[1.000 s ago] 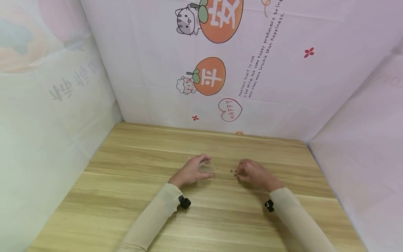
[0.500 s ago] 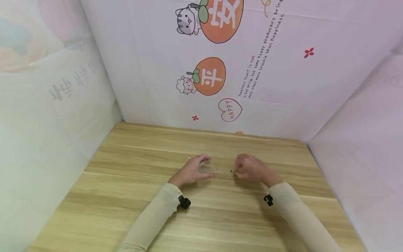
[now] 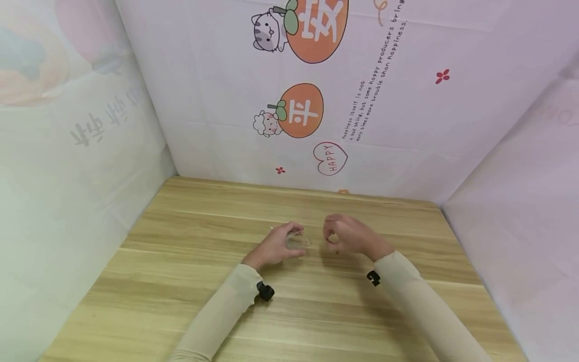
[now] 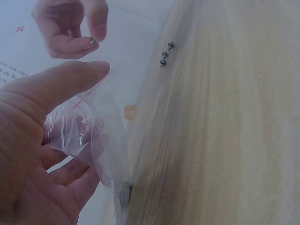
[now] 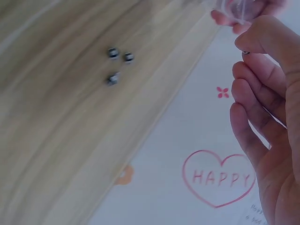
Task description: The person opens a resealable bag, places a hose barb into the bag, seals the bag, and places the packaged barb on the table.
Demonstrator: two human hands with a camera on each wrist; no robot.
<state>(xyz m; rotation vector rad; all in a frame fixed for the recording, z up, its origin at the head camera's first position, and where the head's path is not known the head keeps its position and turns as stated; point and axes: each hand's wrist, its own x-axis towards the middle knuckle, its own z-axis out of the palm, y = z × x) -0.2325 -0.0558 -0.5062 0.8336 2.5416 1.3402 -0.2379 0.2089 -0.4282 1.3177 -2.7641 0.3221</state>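
A: Entry one, left hand?
B: Left hand point(image 3: 274, 246), centre of the head view. Thumb and fingers curved about one clear plastic bag point(image 4: 93, 127), red line near the mouth; bag left of centre in the left wrist view.
A: Entry two, right hand?
B: Right hand point(image 3: 355, 237), right of centre in the head view. Thumb and forefinger pinch one small metal piece point(image 5: 245, 52), upper right of the right wrist view, apart from the bag.
A: Loose stock?
B: Three metal pieces point(image 5: 113, 53), upper left of the right wrist view, grouped on the wooden table point(image 3: 289, 311), untouched.
A: Done and outstanding?
B: By judgement, partway. One piece is off the table but outside the bag; three remain to be lifted.
A: Bag contents?
B: Uncounted. A dark patch point(image 4: 124, 194) shows at the bag's lower end, bottom of the left wrist view; whether it is pieces, cannot tell.
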